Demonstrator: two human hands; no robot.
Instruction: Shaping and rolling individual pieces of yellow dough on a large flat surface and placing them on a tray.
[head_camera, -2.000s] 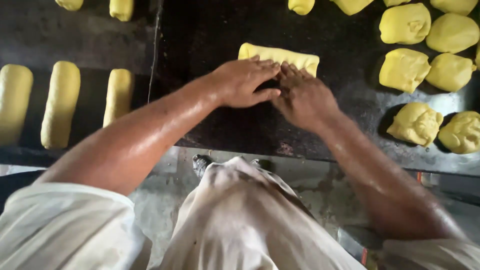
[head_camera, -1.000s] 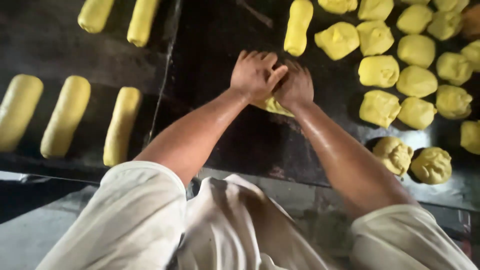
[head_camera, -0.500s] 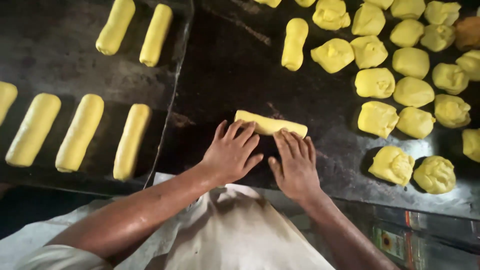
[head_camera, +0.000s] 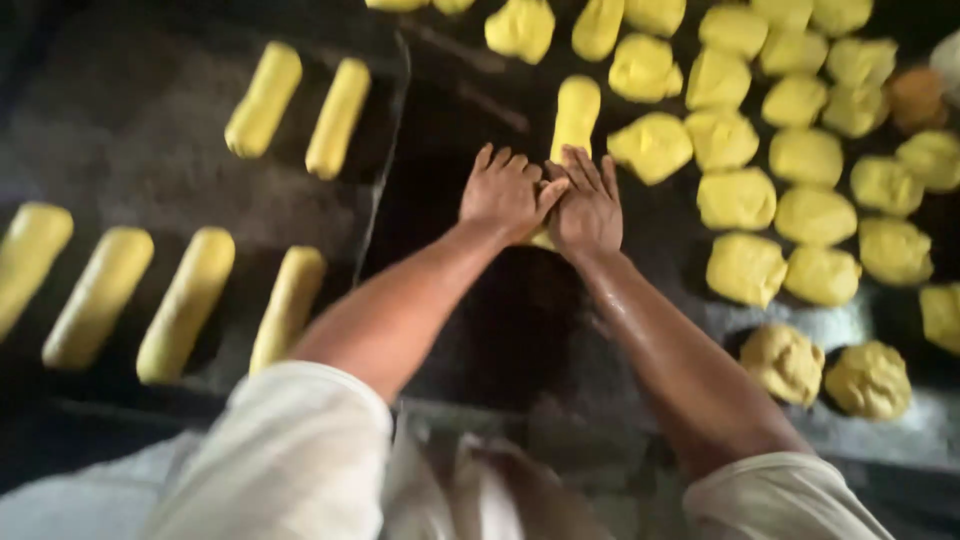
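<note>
Head cam: left hand (head_camera: 507, 196) & right hand (head_camera: 588, 208) lie side by side, thumbs touching, fingers flat & spread. Both press down on a yellow dough piece (head_camera: 543, 238); only a bit peeks out under them, on the dark table (head_camera: 490, 320). Nothing is gripped. A rolled dough log (head_camera: 577, 112) sits just past the fingertips. Dough lumps (head_camera: 745, 268) are on the right, long dough rolls (head_camera: 185, 305) on a dark tray (head_camera: 150, 190) on the left.

A dark bench (head_camera: 480, 330) is carrying yellow dough lumps (head_camera: 738, 198) at the right, a dough roll (head_camera: 576, 112) mid-way, and a tray (head_camera: 160, 200) of rolls at the left.
</note>
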